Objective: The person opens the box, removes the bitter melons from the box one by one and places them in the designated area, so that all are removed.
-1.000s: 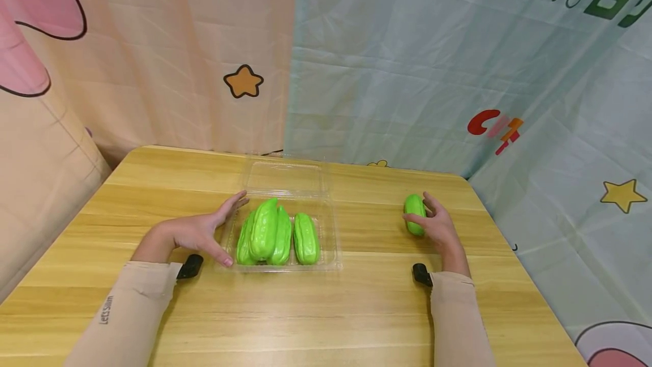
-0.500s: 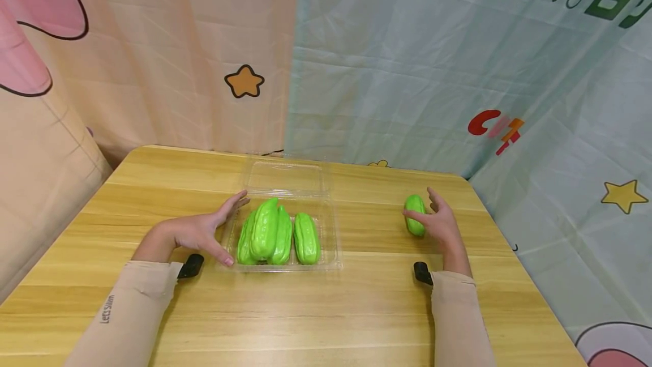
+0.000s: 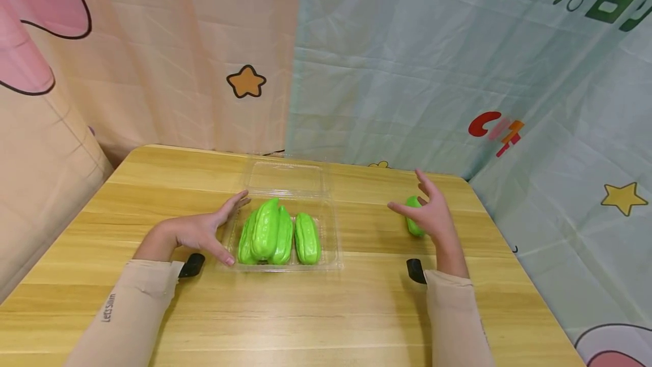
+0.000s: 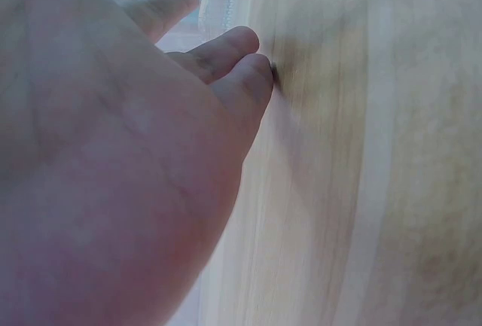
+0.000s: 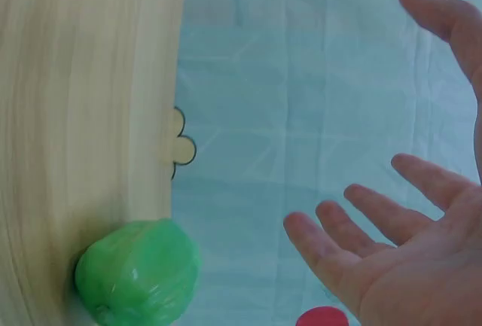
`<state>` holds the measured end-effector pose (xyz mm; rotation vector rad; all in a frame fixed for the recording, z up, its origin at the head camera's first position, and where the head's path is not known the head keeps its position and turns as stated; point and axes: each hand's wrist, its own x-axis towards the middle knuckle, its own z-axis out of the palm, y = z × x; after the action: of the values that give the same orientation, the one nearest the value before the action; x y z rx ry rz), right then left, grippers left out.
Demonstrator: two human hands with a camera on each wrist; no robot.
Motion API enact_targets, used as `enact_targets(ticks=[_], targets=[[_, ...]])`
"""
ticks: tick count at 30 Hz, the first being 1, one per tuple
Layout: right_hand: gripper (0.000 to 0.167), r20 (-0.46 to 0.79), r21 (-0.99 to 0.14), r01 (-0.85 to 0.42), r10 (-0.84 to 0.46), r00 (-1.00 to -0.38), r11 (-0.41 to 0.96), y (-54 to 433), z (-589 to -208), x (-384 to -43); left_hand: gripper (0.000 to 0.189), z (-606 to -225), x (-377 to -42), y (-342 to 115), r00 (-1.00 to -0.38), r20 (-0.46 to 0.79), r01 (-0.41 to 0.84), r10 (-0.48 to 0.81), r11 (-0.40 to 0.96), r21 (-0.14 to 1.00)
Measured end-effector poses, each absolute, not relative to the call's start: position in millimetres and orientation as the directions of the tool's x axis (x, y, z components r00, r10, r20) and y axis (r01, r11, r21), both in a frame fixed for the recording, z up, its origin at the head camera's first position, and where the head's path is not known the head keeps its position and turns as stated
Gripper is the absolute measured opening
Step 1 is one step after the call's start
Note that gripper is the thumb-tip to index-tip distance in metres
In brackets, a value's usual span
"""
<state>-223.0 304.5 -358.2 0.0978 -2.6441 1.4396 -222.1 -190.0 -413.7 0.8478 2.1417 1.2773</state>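
Note:
A clear plastic clamshell box lies with its lid open toward the back of the table. Inside it are several glossy green ridged pieces that look like bitter melons. My left hand rests at the box's left side, thumb and fingers spread along the wall. Over to the right my right hand is spread in the air, nothing in its grasp. It partly covers a lone green bitter melon in the head view. The right wrist view shows this melon on the table, apart from the fingers.
The wooden table ends at a curtain printed with stars and letters. A box lid lies flat near the back edge. Black wrist cameras stick out beside both sleeves.
My right hand has come away from the lone green bitter melon, rising and shifting slightly left with fingers spread wider. The melon stays put. My left hand has not moved.

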Motion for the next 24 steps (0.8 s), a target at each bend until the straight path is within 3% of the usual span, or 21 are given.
enact_targets(ticks=[10,24], targets=[[0.105,0.183,-0.878,-0.216,-0.116,-0.976,0.427,290,-352,-218,0.142,-414,-223,-190,-0.678,-0.103,0.26,0.727,0.369,0.892],[0.099,0.194,-0.881,-0.265,-0.212,-0.958,0.393,277,-355,-219,0.143,-415,-224,-190,-0.678,-0.097,0.259,0.729,0.361,0.896]])
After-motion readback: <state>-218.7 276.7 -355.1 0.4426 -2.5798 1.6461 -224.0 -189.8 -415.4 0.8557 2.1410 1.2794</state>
